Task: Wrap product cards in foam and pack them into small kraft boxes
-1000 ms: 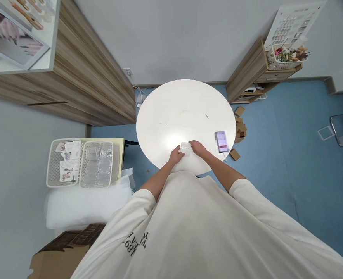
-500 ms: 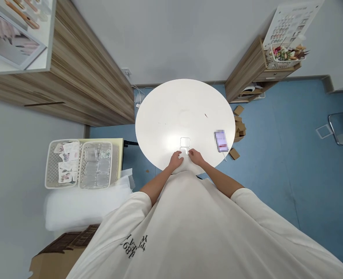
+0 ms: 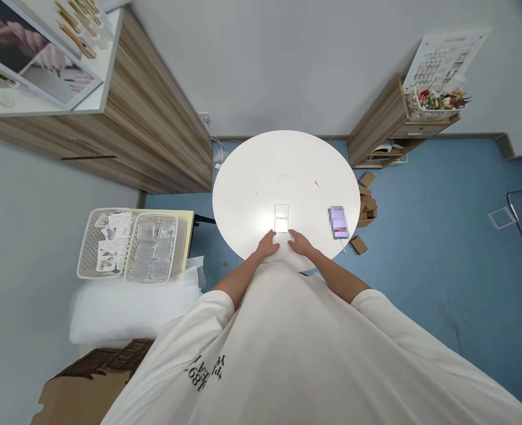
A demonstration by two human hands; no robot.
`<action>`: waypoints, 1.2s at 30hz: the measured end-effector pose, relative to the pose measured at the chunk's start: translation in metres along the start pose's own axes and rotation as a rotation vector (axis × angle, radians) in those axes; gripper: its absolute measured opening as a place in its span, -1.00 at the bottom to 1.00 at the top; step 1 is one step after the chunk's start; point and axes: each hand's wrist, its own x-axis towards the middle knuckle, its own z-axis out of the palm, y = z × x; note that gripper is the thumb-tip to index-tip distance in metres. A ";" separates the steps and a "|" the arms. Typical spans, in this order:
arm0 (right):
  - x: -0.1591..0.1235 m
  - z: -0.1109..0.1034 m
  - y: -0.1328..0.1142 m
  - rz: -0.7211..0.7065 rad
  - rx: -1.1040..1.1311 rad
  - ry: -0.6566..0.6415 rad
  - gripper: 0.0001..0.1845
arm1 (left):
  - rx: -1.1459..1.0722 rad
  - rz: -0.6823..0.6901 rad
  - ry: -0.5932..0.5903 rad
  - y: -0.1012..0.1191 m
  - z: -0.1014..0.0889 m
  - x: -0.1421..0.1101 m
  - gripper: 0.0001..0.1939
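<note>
A small clear plastic box [image 3: 281, 225] lies unfolded on the white oval table [image 3: 283, 159], near its front edge. Its lid half [image 3: 281, 211] points away from me, joined to the near half. At the near left corner, the fingertips of my left hand [image 3: 267, 244] rest against or just beside the box, thumb apart from the fingers. My right hand [image 3: 300, 243] is likewise at the near right corner, its thumb spread away. Neither hand wraps round the box. Whether the fingertips actually touch it is too small to tell.
A phone with a blurred screen [image 3: 339, 223] and a cable lies at the table's right. To my left stand a basket of clear boxes [image 3: 151, 248] and a basket of printed cards [image 3: 110, 242]. Cardboard pieces [image 3: 367, 206] lie on the floor right of the table.
The clear box went from between both hands to lying unfolded flat on the table. My hands drew back toward me to its near corners, fingers loosening. The view shifted slightly.
</note>
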 end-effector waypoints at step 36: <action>0.051 0.211 -0.359 -0.709 -0.227 -0.217 -0.60 | -0.310 -0.258 0.939 -0.268 -0.277 -0.247 -0.59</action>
